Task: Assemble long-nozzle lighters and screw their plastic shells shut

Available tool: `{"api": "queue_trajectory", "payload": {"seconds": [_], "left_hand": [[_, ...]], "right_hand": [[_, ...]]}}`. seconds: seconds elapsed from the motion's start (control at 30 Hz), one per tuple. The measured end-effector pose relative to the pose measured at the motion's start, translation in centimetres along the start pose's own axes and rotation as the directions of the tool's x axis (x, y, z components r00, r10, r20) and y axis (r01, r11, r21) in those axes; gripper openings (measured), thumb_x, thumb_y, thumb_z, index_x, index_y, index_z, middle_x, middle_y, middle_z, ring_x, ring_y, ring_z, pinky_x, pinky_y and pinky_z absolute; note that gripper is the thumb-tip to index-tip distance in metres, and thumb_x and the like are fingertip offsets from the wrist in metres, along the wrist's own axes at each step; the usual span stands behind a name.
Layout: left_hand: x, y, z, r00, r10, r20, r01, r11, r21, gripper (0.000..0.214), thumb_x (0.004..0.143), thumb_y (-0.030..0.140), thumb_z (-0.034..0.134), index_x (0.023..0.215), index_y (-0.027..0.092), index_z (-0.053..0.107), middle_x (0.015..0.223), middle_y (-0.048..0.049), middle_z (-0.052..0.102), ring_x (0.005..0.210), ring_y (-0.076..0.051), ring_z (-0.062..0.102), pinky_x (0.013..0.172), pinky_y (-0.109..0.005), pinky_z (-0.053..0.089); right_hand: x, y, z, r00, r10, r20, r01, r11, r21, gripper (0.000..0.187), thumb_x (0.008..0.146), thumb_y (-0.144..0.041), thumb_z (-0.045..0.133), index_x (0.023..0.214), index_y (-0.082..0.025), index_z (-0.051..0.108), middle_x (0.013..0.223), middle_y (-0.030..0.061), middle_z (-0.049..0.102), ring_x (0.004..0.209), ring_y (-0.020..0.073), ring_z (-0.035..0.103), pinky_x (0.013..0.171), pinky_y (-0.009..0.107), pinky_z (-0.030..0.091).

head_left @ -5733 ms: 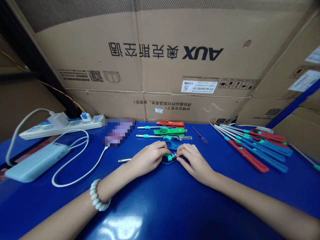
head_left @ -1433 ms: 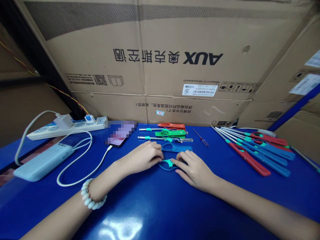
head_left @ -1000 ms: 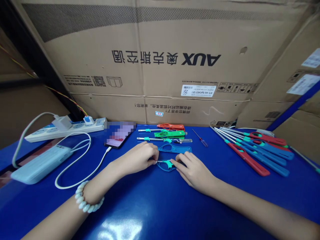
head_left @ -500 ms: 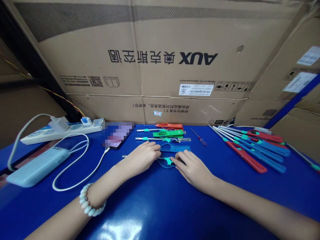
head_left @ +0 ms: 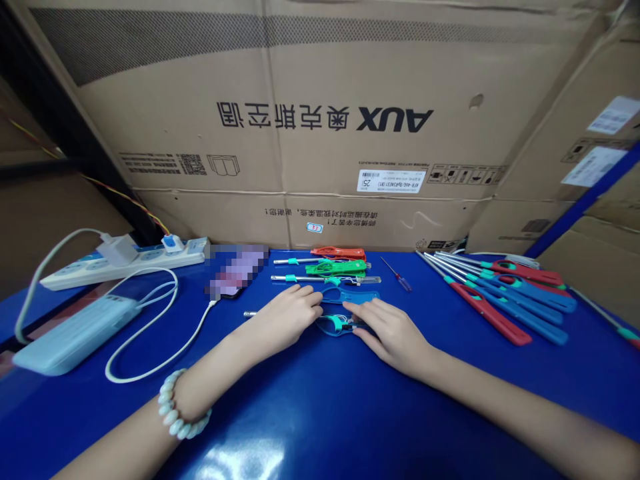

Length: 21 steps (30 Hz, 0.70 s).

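We pin the blue lighter shell [head_left: 336,325] flat on the counter [head_left: 320,400]: left hand [head_left: 287,319] grip pinches its tube end, right hand [head_left: 393,330] fingers press its body, steadying it.

The cardboard box [head_left: 325,120] reads "AUX", printed upside down.

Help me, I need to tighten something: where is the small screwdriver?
In the head view, the screwdriver lies on the blue table right of centre, between the green lighter and the lighter pile.
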<state>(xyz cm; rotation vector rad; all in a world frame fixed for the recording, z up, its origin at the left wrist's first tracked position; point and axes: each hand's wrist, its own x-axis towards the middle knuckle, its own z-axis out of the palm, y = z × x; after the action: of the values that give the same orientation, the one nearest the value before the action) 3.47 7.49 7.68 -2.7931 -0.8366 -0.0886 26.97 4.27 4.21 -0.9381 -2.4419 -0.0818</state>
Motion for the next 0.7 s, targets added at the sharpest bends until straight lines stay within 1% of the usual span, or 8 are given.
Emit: {"api": "queue_trajectory", "payload": {"seconds": [0.07, 0.13, 0.23, 0.33, 0.43, 0.6, 0.7], "left_hand": [[0.0, 0.0, -0.1, 1.0, -0.001, 0.001, 0.001, 1.0, -0.008, 0.02, 0.082, 0.0, 0.051, 0.08, 0.014, 0.065, 0.084, -0.0042, 0.06, 0.081, -0.019, 0.054, 0.074, -0.033, 0.041], [0.0, 0.0, -0.1, 1.0, -0.004, 0.004, 0.004, 1.0, -0.017, 0.02, 0.083, 0.0, 0.05, 0.079, 0.014, 0.064, 0.083, -0.0042, 0.059, 0.081, -0.019, 0.054, 0.073, -0.033, 0.041], [0.0, 0.1, -0.3, 1.0, -0.019, 0.006, 0.019, 0.999, -0.029, 0.02, 0.084, 0.001, 0.049, 0.078, 0.014, 0.063, 0.083, -0.0047, 0.059, 0.08, -0.019, 0.054, 0.073, -0.033, 0.041], [-0.1, 0.0, -0.4, 1.0, -0.024, 0.003, 0.025, 0.999, -0.033, 0.019, 0.084, 0.002, 0.049, 0.077, 0.014, 0.062, 0.084, -0.0049, 0.059, 0.08, -0.019, 0.054, 0.075, -0.033, 0.042], [-0.2, -0.1, -0.5, 1.0, -0.024, 0.003, 0.024, 0.999, -0.042, 0.018, 0.086, 0.004, 0.049, 0.077, 0.014, 0.061, 0.084, -0.005, 0.059, 0.079, -0.019, 0.055, 0.075, -0.034, 0.042], [-0.1, -0.1, -0.7, 0.999, -0.027, 0.03, 0.028, 0.999, -0.041, 0.017, 0.086, 0.005, 0.049, 0.076, 0.014, 0.06, 0.084, -0.0052, 0.059, 0.079, -0.019, 0.054, 0.074, -0.032, 0.043], [-0.1, -0.1, -0.7, 0.999, -0.028, 0.037, 0.03, 0.998, -0.046, 0.017, 0.086, 0.005, 0.049, 0.077, 0.014, 0.06, 0.084, -0.0051, 0.059, 0.079, -0.019, 0.055, 0.075, -0.032, 0.043]], "right_hand": [[0.1, 0.1, -0.2, 0.998, 0.067, -0.011, -0.065, 0.989, 0.131, 0.035, 0.092, -0.019, 0.045, 0.127, -0.017, 0.049, 0.092, 0.0069, 0.067, 0.084, 0.0201, 0.061, 0.076, 0.035, 0.053], [0.2, 0.3, -0.3, 0.992, 0.129, -0.015, -0.121, 0.96, 0.252, 0.033, 0.091, -0.016, 0.045, 0.123, -0.019, 0.051, 0.09, 0.0048, 0.067, 0.083, 0.018, 0.062, 0.076, 0.033, 0.053], [0.3, 0.8, -0.5, 0.987, 0.163, -0.001, -0.152, 0.924, 0.35, 0.031, 0.089, -0.011, 0.045, 0.118, -0.02, 0.053, 0.09, 0.0043, 0.066, 0.083, 0.0167, 0.063, 0.075, 0.031, 0.053], [0.3, 1.3, -0.8, 0.993, 0.115, 0.02, -0.114, 0.93, 0.35, 0.027, 0.089, -0.009, 0.046, 0.112, -0.02, 0.055, 0.09, 0.0046, 0.066, 0.085, 0.017, 0.062, 0.076, 0.031, 0.051], [0.3, 1.7, -1.1, 0.997, 0.063, 0.05, -0.075, 0.949, 0.307, 0.022, 0.089, -0.008, 0.047, 0.105, -0.019, 0.057, 0.09, 0.0048, 0.066, 0.086, 0.017, 0.06, 0.076, 0.031, 0.05], [0.3, 2.1, -1.2, 0.991, 0.084, 0.107, -0.106, 0.967, 0.232, 0.012, 0.088, -0.009, 0.051, 0.091, -0.018, 0.058, 0.088, 0.0043, 0.063, 0.083, 0.0175, 0.057, 0.075, 0.031, 0.047], [0.3, 2.1, -1.0, 0.992, 0.058, 0.112, -0.081, 0.974, 0.211, 0.014, 0.089, -0.009, 0.048, 0.086, -0.018, 0.059, 0.087, 0.0047, 0.062, 0.082, 0.0174, 0.056, 0.076, 0.031, 0.047]]}}
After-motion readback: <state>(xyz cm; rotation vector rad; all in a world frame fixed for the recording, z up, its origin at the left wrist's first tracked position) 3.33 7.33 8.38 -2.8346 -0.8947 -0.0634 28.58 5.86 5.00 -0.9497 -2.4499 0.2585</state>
